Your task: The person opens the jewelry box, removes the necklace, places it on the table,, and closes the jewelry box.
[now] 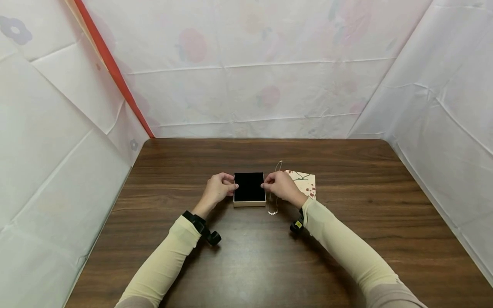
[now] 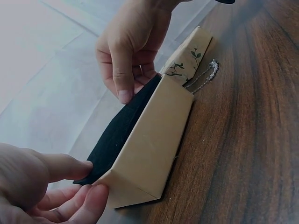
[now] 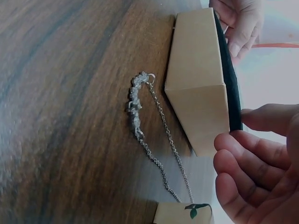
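A small cream box (image 1: pixel 249 204) sits on the table with a black felt-like pad (image 1: pixel 249 187) across its top; the pad's edge stands above the rim in the right wrist view. My left hand (image 1: pixel 218 188) pinches the pad at its left side, the lower fingers against the box wall. On the opposite side my right hand (image 1: pixel 284 187) pinches the pad's edge between thumb and fingers. Just right of the box lies a silver chain necklace (image 3: pixel 135 107) with a sparkling curved piece, partly hidden under my right hand in the head view.
A cream box lid (image 1: pixel 308 184) printed with branches and red blossoms lies to the right, partly behind my right hand. The wooden table (image 1: pixel 246 265) has white printed sheets (image 1: pixel 246 94) hanging at its back and sides. Both wrists wear black cameras (image 1: pixel 202 226).
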`<act>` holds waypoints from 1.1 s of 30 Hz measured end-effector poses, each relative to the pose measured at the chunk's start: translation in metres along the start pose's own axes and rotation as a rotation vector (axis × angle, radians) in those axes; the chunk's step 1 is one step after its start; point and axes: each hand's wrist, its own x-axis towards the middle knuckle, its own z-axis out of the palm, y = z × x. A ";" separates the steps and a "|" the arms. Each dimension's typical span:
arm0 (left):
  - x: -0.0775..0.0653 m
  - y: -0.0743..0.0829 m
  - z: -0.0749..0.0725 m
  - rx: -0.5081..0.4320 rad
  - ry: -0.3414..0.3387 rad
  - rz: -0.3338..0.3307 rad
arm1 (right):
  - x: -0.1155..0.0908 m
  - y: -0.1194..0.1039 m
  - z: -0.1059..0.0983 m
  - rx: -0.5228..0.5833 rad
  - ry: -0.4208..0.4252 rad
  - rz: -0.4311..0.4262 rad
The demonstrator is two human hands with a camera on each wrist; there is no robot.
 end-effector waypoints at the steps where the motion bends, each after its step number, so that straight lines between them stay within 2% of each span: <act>1: 0.000 0.000 0.000 0.010 -0.001 -0.001 | 0.000 -0.001 0.000 -0.006 0.001 0.001; 8: 0.001 -0.001 -0.001 0.073 -0.003 0.059 | -0.001 -0.003 0.003 -0.051 0.046 -0.014; 13: 0.000 -0.002 -0.003 0.146 -0.030 0.086 | -0.001 -0.004 0.001 -0.079 0.061 -0.077; 16: -0.002 -0.001 -0.005 0.215 -0.075 0.094 | -0.001 -0.004 -0.001 -0.089 0.017 -0.106; 22: -0.005 0.001 -0.010 0.316 -0.154 0.128 | -0.001 -0.003 -0.003 -0.065 -0.121 -0.111; 29: -0.005 -0.001 -0.011 0.391 -0.186 0.131 | 0.001 -0.002 0.000 -0.086 -0.158 -0.124; 33: -0.004 -0.003 -0.010 0.422 -0.178 0.140 | 0.001 -0.003 0.001 -0.096 -0.166 -0.111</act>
